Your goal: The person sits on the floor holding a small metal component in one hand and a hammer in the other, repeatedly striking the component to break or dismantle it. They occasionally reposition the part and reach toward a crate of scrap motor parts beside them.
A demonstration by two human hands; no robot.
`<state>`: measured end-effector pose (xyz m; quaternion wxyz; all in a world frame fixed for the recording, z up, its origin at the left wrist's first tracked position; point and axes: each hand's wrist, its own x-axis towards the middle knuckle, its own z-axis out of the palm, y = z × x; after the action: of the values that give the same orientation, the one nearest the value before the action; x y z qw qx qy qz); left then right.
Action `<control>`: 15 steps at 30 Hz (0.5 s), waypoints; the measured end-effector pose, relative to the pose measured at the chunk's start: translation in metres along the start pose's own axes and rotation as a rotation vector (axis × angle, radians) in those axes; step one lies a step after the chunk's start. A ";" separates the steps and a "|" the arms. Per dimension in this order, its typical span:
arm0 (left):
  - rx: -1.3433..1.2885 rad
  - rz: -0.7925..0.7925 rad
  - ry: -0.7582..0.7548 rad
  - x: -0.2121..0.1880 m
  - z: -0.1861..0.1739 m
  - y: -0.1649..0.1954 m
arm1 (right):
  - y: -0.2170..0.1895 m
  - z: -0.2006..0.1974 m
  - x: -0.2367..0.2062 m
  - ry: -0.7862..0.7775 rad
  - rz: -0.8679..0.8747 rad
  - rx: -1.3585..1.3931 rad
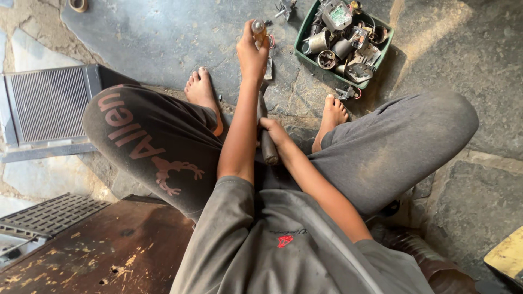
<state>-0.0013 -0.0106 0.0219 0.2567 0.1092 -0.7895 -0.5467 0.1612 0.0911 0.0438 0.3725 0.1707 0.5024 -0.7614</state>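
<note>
My left hand is stretched forward and shut on a small cylindrical part with a metal cap and an orange body, held upright against the stone floor. My right hand grips the dark handle of a long tool between my knees; its shaft runs up toward the left hand, and its far end is hidden behind my left wrist. My bare feet rest on the floor on either side of the tool.
A green tray full of several metal motor parts stands at the upper right. A small loose metal part lies below it. A finned radiator panel lies at the left, with a rusty metal plate and a grating at the lower left.
</note>
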 end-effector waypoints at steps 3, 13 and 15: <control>0.022 0.010 0.000 -0.001 -0.001 -0.003 | 0.004 0.001 -0.001 0.014 0.068 0.028; 0.060 -0.053 -0.072 -0.002 -0.002 0.003 | 0.003 -0.004 0.003 0.119 0.131 0.070; 0.063 -0.087 -0.094 -0.001 -0.002 0.006 | 0.001 -0.001 0.002 0.148 0.136 0.092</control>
<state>0.0010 -0.0096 0.0276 0.1919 0.1258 -0.8120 -0.5367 0.1607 0.0916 0.0415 0.3770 0.2770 0.4805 -0.7418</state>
